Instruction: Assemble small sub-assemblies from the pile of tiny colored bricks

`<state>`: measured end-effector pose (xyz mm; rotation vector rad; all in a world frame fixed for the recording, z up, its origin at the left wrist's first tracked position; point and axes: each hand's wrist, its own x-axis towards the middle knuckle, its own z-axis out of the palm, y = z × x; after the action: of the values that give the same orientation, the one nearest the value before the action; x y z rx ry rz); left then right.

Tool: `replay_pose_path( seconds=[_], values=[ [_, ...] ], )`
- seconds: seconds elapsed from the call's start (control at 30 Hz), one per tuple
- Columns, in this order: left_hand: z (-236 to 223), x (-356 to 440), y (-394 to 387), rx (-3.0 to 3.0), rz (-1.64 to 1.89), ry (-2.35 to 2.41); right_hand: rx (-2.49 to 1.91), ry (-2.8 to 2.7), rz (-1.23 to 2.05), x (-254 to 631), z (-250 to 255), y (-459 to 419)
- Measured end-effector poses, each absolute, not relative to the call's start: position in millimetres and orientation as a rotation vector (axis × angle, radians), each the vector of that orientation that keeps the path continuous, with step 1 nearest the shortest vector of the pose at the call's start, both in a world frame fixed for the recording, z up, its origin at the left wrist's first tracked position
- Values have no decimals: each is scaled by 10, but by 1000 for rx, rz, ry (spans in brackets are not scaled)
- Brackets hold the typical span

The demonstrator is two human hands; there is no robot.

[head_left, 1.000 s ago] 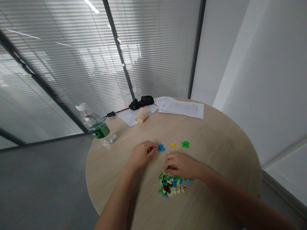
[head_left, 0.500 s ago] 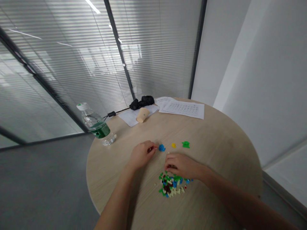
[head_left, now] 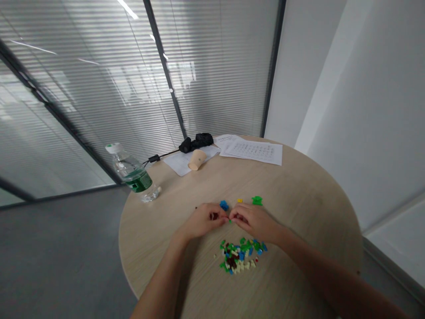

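My left hand [head_left: 206, 218] and my right hand [head_left: 255, 220] meet above the table, fingertips nearly touching. Between them shows a tiny green building brick [head_left: 230, 221], and both hands are closed in a pinch at it. Whether the left fingers hide another small piece I cannot see. Just beyond the fingertips sits a blue brick cluster [head_left: 224, 205]. A yellow piece [head_left: 239, 200] is partly covered by my right hand, and a green piece [head_left: 256, 200] lies to its right. Nearer to me spreads a pile of small mixed bricks [head_left: 241, 255] in green, blue, brown and cream.
A plastic water bottle [head_left: 134, 173] stands at the table's left edge. At the back are a tipped paper cup [head_left: 197, 160], a black bundle [head_left: 202, 140] with a cord, and printed sheets [head_left: 254, 151]. One small dark piece [head_left: 196, 208] lies behind my left hand.
My right hand has left the pile's far edge and come up to my left hand, which has shifted slightly right and nearer. A green brick now shows between the fingertips.
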<state>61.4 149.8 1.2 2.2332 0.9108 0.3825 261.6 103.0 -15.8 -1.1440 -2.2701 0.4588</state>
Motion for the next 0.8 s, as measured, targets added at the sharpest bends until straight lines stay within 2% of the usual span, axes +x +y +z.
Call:
replay_pose_path(
  seconds=[0.13,0.4,0.8],
  values=[
    [20,596,1519,2283,426,957,-1220,-2183,370,2860,-134,1148],
    [44,565,1538,2402,473,1032,-1692,-1971,235,3413,-238,1397],
    [60,583,1535,2505,445,1073,-1792,-2085,179,3352,-265,1378]
  ],
)
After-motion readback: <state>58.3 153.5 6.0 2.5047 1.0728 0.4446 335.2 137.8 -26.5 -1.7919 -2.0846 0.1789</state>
